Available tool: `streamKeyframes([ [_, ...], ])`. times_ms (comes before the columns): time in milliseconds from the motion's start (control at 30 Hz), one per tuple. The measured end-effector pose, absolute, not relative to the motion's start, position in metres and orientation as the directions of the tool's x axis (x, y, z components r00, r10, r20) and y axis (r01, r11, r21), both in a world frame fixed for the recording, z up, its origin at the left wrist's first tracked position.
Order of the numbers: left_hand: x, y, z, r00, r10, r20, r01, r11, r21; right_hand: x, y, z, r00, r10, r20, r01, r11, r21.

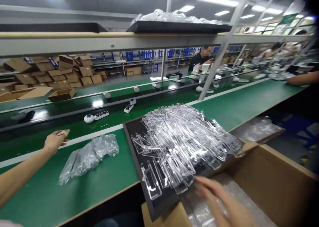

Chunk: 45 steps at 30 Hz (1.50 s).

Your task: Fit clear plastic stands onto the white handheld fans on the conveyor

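Observation:
My left hand (55, 142) is held over the white line of the green bench, its fingers curled together. A pale bit shows at the fingertips; whether it is a finger cover or a small held piece is unclear. Just right of that hand, a row of clear plastic bags (91, 155) lies on the bench. My right hand (221, 200) is blurred by motion at the near edge of a black tray (136, 154). Its fingertips are close to the heap of clear plastic frames (176, 137) in the tray; contact cannot be made out.
An open cardboard box (276, 177) with plastic bags inside stands below the tray at right. White handheld devices (96, 116) lie on the dark green conveyor (112, 120). A slanted metal post (219, 57) rises behind the tray. A co-worker's arm (302, 78) reaches in at far right.

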<state>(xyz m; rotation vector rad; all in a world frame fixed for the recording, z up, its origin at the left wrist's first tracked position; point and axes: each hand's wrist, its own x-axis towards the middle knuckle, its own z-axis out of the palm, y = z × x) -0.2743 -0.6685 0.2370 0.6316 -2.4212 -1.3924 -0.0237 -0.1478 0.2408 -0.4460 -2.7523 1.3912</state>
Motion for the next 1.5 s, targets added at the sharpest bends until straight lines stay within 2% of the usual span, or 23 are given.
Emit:
streamKeyframes([
  [67, -0.293, -0.667, 0.236, -0.848, -0.523, -0.088, -0.317, 0.368, 0.874, -0.062, -0.195, 0.252, -0.997, 0.056, 0.050, 0.008, 0.741, -0.672],
  [133, -0.308, -0.670, 0.234, -0.865, -0.472, -0.171, -0.349, 0.319, 0.881, -0.105, -0.240, 0.253, -0.992, -0.090, 0.093, -0.121, 0.897, -0.424],
  [200, -0.322, -0.680, 0.227, -0.882, -0.422, -0.211, -0.349, 0.283, 0.894, -0.144, -0.274, 0.242, -0.997, -0.060, 0.041, -0.067, 0.979, -0.195],
  [267, -0.338, -0.696, 0.217, -0.894, -0.385, -0.230, -0.338, 0.241, 0.910, -0.172, -0.293, 0.223, -1.000, 0.008, 0.000, 0.008, 1.000, -0.028],
  [367, -0.367, -0.720, 0.200, -0.905, -0.309, -0.292, -0.355, 0.173, 0.919, -0.197, -0.301, 0.194, -0.995, 0.095, -0.022, 0.093, 0.991, 0.095],
  [567, -0.424, -0.731, 0.176, -0.896, -0.160, -0.415, -0.430, 0.075, 0.900, -0.222, -0.304, 0.185, -0.965, 0.218, -0.143, 0.217, 0.976, 0.023],
  [667, -0.445, -0.730, 0.172, -0.873, -0.173, -0.456, -0.466, 0.019, 0.885, -0.230, -0.304, 0.190, -0.942, 0.295, -0.159, 0.298, 0.954, -0.001],
  [767, -0.455, -0.733, 0.168, -0.864, -0.227, -0.450, -0.458, -0.018, 0.889, -0.230, -0.303, 0.193, -0.936, 0.320, -0.146, 0.333, 0.940, -0.075],
  [967, -0.432, -0.735, 0.166, -0.925, -0.351, -0.148, -0.185, 0.074, 0.980, -0.222, -0.298, 0.214, -0.949, 0.309, -0.054, 0.312, 0.913, -0.262],
  [1067, -0.412, -0.734, 0.176, -0.917, -0.389, 0.090, 0.006, 0.214, 0.977, -0.212, -0.306, 0.227, -0.954, 0.299, -0.030, 0.289, 0.882, -0.373],
  [1133, -0.398, -0.735, 0.188, -0.884, -0.366, 0.291, 0.184, 0.299, 0.936, -0.206, -0.321, 0.232, -0.979, 0.203, -0.021, 0.188, 0.858, -0.479],
  [1200, -0.385, -0.736, 0.201, -0.839, -0.364, 0.404, 0.315, 0.281, 0.906, -0.203, -0.343, 0.232, -0.999, 0.042, -0.001, 0.036, 0.850, -0.525],
  [1267, -0.371, -0.739, 0.213, -0.837, -0.407, 0.366, 0.346, 0.126, 0.930, -0.206, -0.365, 0.227, -0.995, -0.097, -0.015, -0.077, 0.865, -0.495],
  [1333, -0.358, -0.743, 0.223, -0.870, -0.429, 0.243, 0.304, -0.079, 0.949, -0.212, -0.381, 0.218, -0.983, -0.166, -0.079, -0.112, 0.882, -0.458],
  [1400, -0.344, -0.748, 0.232, -0.903, -0.414, 0.113, 0.226, -0.234, 0.946, -0.219, -0.389, 0.207, -0.969, -0.195, -0.152, -0.109, 0.889, -0.445],
  [1500, -0.323, -0.756, 0.242, -0.927, -0.370, -0.057, 0.075, -0.333, 0.940, -0.225, -0.389, 0.198, -0.961, -0.184, -0.206, -0.076, 0.894, -0.442],
])
